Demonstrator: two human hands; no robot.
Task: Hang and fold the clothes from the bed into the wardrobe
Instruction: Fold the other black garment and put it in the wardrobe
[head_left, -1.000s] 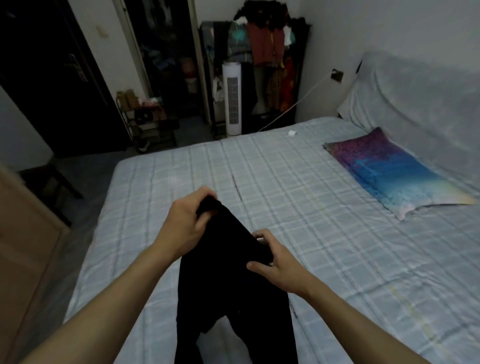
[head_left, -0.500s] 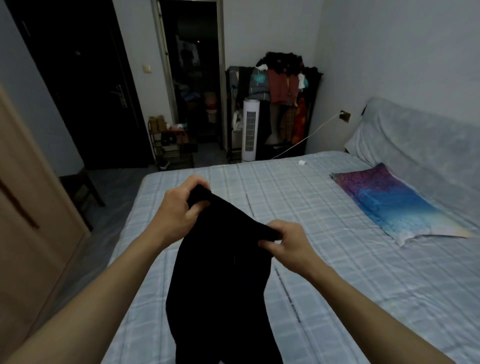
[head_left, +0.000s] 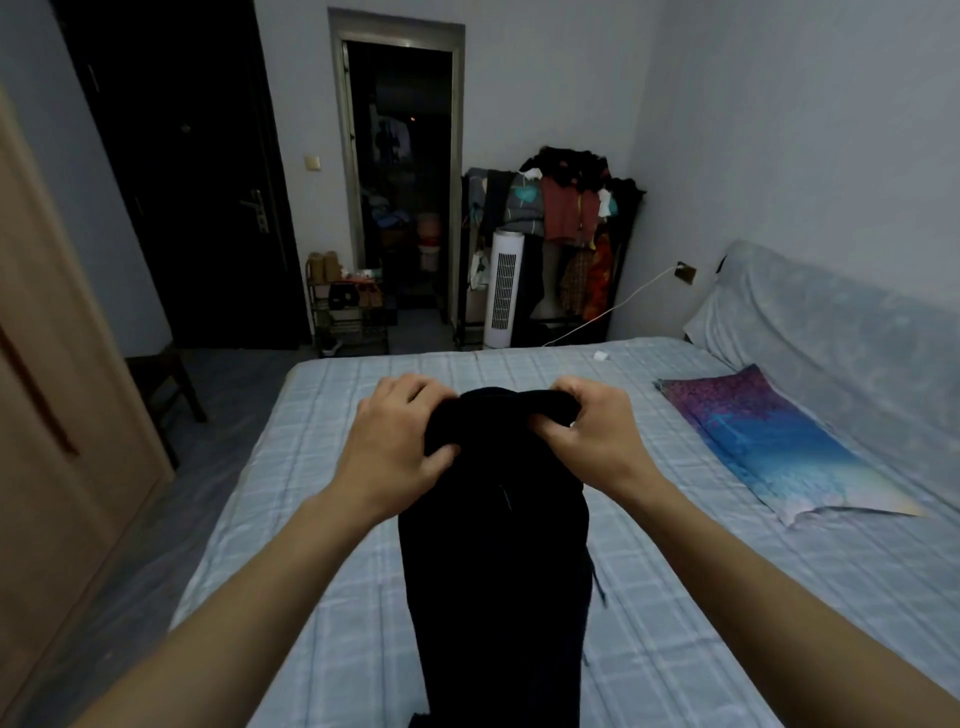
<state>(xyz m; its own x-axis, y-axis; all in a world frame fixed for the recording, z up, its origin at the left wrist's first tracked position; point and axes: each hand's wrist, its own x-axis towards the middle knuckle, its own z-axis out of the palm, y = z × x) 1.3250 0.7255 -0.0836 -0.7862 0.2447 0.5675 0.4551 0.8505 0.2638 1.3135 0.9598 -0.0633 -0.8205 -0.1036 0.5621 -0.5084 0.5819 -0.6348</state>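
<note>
Here, at the far left, the wooden wardrobe door (head_left: 57, 415) stands beside the bed (head_left: 311, 519). The left hand (head_left: 400, 441) grasps the left end of the black garment's (head_left: 493, 571) bunched top edge, with its fingers curled over the cloth and its thumb pressed on the near side. That top edge spans between both hands. The rest hangs straight down from them, its long axis vertical, and the lower end drops out of the bottom of the frame above the bed's near edge. Whether it touches the sheet cannot be told. The right hand (head_left: 592, 436) grasps the right end of the same edge, fingers curled round it. Farther right, a blue-and-purple pillow (head_left: 769, 441) lies near the bed's right edge.
</note>
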